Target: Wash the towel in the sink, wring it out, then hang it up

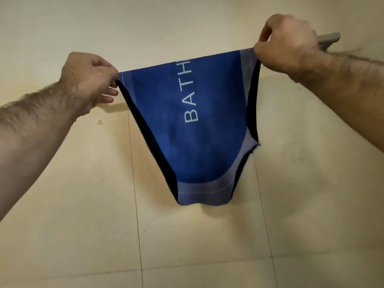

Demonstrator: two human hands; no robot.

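A person's left hand (91, 80) and right hand (288, 44) each pinch a top corner of a blue bath towel (199, 129), stretched before a tiled wall (83, 204); limp, probably damp-heavy, it handles best by those corners.

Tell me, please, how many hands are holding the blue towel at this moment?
2. The left hand pinches the upper left corner of the towel; the right hand pinches the upper right corner. No other hand is in view.

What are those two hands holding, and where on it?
A blue towel: left hand and right hand each pinch a top corner.
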